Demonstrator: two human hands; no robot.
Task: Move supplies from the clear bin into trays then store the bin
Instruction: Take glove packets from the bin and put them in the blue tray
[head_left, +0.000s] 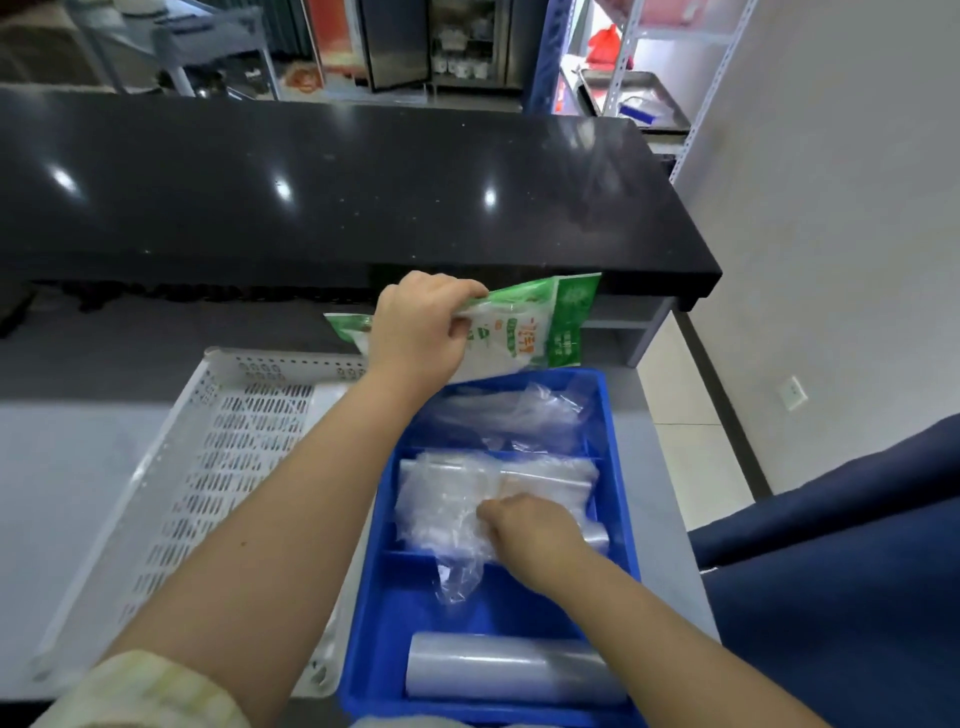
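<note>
A blue divided tray (626, 540) sits on the grey counter in front of me. My left hand (421, 325) holds a green and white packet (524, 325) in the air above the tray's far edge. My right hand (530, 532) rests in the middle compartment, fingers closed on crumpled clear plastic bags (447, 499). More clear bags (514, 415) lie in the far compartment. A grey plastic roll (514, 667) lies in the near compartment. A white perforated tray (218, 467) stands empty to the left. No clear bin is in view.
A black glossy countertop (337, 182) runs across behind the trays, raised above the grey counter (62, 493). A dark blue chair (841, 571) stands to the right. A metal shelf rack (639, 78) is at the back right, next to a white wall.
</note>
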